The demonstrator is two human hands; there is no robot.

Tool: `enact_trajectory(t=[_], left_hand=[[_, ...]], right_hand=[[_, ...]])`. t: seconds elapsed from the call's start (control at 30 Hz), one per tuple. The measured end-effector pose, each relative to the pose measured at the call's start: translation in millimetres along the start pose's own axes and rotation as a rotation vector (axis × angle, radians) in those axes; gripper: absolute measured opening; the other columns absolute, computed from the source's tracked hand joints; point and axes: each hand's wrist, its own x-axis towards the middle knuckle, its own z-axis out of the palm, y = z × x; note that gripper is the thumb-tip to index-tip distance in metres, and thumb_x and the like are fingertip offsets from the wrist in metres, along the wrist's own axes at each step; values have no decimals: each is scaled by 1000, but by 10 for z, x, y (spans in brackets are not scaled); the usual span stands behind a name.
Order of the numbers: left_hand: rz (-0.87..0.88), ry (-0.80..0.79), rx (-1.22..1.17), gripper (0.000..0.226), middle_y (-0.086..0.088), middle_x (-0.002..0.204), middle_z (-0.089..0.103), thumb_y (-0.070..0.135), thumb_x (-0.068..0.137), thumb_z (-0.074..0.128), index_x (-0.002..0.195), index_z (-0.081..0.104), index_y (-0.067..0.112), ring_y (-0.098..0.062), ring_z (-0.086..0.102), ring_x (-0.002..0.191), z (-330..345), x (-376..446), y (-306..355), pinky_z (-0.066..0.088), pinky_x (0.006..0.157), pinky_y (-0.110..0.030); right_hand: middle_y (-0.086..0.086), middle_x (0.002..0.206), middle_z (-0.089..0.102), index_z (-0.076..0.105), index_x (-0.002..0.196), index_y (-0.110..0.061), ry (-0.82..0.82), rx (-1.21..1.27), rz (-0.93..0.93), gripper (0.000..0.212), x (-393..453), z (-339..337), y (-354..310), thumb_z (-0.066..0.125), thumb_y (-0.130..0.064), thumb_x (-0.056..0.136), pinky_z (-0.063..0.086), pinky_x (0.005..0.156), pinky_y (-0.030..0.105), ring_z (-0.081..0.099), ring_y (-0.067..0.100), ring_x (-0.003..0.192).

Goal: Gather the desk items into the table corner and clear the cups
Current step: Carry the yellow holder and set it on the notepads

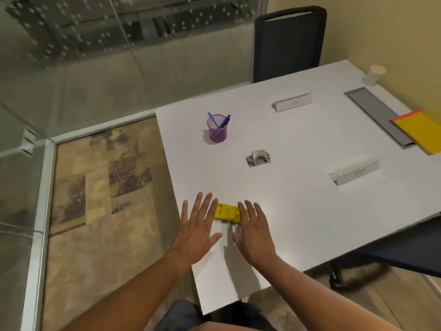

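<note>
A small yellow block-like item (228, 212) lies near the front of the white table (298, 139). My left hand (199, 226) and my right hand (254, 231) hover flat on either side of it, fingers spread, holding nothing. Further back stand a purple mesh pen cup (217, 130) with purple pens, a silver hole punch (258, 158), and two grey nameplates (292, 102) (355, 173). A white paper cup (374, 74) stands in the far right corner. A yellow notebook (420, 130) lies at the right edge.
A grey cable tray cover (374, 113) is set into the table by the notebook. A dark office chair (290, 44) stands behind the table, another chair (405, 254) under its right side. A glass wall (71, 68) runs along the left.
</note>
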Motion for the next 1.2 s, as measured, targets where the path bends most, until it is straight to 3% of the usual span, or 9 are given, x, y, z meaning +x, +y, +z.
enact_trajectory(t=[0.13, 0.23, 0.3, 0.4, 0.5, 0.63, 0.8, 1.07, 1.2], left_hand=[[57, -74, -24, 107, -13, 174, 20, 63, 89, 70, 166, 14, 13, -38, 16, 161, 178, 233, -88, 29, 123, -65], [88, -161, -71, 107, -12, 172, 26, 57, 85, 80, 165, 23, 13, -38, 25, 159, 310, 388, -164, 33, 121, -61], [104, -197, -118, 103, -10, 174, 21, 51, 88, 79, 166, 23, 14, -36, 22, 160, 368, 492, -224, 31, 123, -57], [111, -301, -199, 98, -6, 177, 6, 45, 98, 70, 168, 7, 19, -31, 10, 163, 460, 651, -330, 24, 129, -52], [109, -334, -256, 96, -6, 175, 14, 41, 97, 71, 168, 10, 20, -30, 20, 160, 536, 772, -430, 32, 125, -48], [147, -344, -276, 88, -6, 162, 38, 37, 95, 74, 166, 25, 19, -30, 39, 146, 651, 868, -513, 45, 111, -48], [200, -244, -291, 65, -5, 120, 63, 28, 81, 85, 139, 58, 17, -32, 63, 105, 785, 989, -585, 56, 73, -46], [201, -185, -552, 54, -6, 129, 57, 25, 91, 75, 141, 58, 17, -30, 61, 103, 647, 1002, -640, 55, 80, -45], [127, -268, -899, 56, 3, 130, 57, 17, 83, 81, 135, 59, 23, -25, 66, 107, 400, 1038, -588, 58, 88, -45]], right_hand=[[20, 149, 53, 44, 152, -3, 11, 46, 34, 77, 90, 82, 133, 76, -28, 87, 42, 118, 52, 51, 42, 137], [21, 148, 51, 43, 152, -2, -40, 94, 87, 79, 175, 144, 221, 77, -20, 83, 46, 112, 53, 50, 45, 134], [20, 151, 47, 38, 155, -4, -89, 102, 115, 80, 234, 183, 255, 74, -20, 84, 45, 112, 51, 46, 43, 137], [19, 152, 46, 38, 155, -4, -139, 134, 155, 78, 316, 215, 263, 73, -17, 86, 46, 112, 47, 44, 41, 137], [18, 149, 49, 41, 153, -5, -171, 162, 190, 76, 393, 243, 264, 73, -12, 85, 52, 102, 46, 48, 40, 132], [13, 142, 53, 45, 151, -8, -190, 183, 245, 69, 467, 285, 250, 69, -11, 86, 56, 87, 46, 51, 37, 123], [6, 123, 59, 55, 137, -14, -185, 148, 276, 51, 502, 374, 224, 64, -9, 88, 54, 67, 42, 53, 33, 109], [1, 125, 57, 55, 135, -19, -122, 222, 382, 45, 435, 173, 113, 65, -17, 91, 55, 74, 46, 55, 29, 106], [6, 131, 57, 57, 137, -12, 11, 398, 414, 50, 333, -9, 87, 68, -7, 88, 56, 86, 44, 63, 29, 108]])
